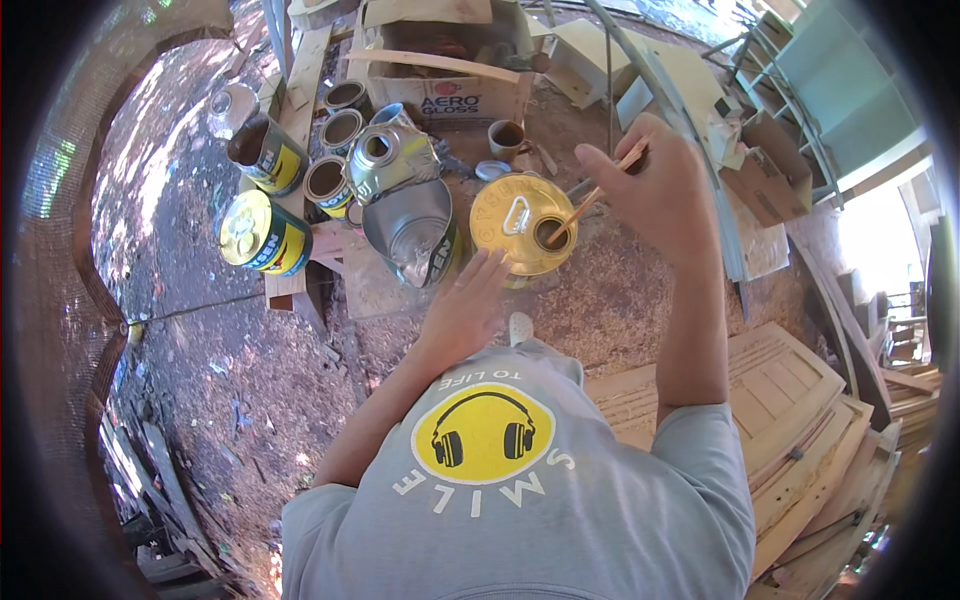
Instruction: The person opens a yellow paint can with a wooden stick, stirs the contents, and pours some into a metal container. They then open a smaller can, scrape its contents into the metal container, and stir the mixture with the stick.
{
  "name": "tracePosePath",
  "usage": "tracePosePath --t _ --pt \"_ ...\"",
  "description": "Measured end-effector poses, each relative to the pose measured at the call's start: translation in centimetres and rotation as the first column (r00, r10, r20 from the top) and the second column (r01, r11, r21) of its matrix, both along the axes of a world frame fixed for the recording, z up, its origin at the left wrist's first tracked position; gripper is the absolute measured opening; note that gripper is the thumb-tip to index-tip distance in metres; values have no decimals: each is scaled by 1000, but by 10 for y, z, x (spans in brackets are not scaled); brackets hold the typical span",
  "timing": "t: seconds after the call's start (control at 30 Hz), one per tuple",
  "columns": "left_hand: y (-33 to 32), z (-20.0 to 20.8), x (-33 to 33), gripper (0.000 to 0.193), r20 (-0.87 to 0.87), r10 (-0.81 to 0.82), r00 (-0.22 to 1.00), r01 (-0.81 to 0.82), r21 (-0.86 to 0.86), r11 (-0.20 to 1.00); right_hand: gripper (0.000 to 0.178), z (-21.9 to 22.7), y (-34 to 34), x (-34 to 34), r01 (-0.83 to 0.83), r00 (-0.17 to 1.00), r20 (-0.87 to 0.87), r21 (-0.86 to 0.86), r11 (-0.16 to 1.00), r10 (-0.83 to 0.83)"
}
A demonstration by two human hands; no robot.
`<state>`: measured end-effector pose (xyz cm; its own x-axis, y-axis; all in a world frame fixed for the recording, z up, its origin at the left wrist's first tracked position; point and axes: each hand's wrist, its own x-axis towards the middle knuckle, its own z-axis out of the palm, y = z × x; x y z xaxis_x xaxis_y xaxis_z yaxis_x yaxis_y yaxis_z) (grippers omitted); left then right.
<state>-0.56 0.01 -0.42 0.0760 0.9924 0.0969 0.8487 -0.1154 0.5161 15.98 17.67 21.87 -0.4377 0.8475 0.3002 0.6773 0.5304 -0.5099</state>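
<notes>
A round gold-topped can (497,207) with a folded handle and an open spout hole stands in front of me. My right hand (652,185) is raised above its right side, closed around a thin wooden stick (590,205). The stick slants down, and its lower end is inside the hole. Against the can's near left edge rests my left hand (470,300), fingers stretched out and holding nothing. Just left of the gold can, a cut-open silver metal container (405,235) shows its bare inside, with another silver can (390,155) behind it.
Several open paint cans (327,180) crowd the left, beside a closed yellow-and-black can (265,235). A brown mug (507,138) and cardboard box (470,95) stand behind. Wooden panels (745,385) lie at the right; a grey metal bar (700,180) runs along the far right.
</notes>
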Motion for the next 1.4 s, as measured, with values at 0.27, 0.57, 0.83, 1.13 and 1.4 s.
tracePosePath --t 0.27,0.57,0.83,1.13,1.4 --pt "0 0 0 98 21 -9 1000 9 -5 1000 36 38 -10 15 -36 991 -129 37 999 40" --pt "0 -4 0 97 2 -10 1000 10 18 1000 34 44 -11 27 -18 992 -127 36 999 22" --pt "0 -2 1 96 -3 -6 1000 6 18 1000 35 38 -9 33 -44 989 -139 43 998 49" --pt "0 -5 2 91 -12 -3 1000 4 34 999 36 38 -11 35 -47 980 -194 -2 999 46" --pt "0 -3 2 81 -2 -1 1000 1 51 999 34 22 -5 32 -49 988 -149 -75 996 37"
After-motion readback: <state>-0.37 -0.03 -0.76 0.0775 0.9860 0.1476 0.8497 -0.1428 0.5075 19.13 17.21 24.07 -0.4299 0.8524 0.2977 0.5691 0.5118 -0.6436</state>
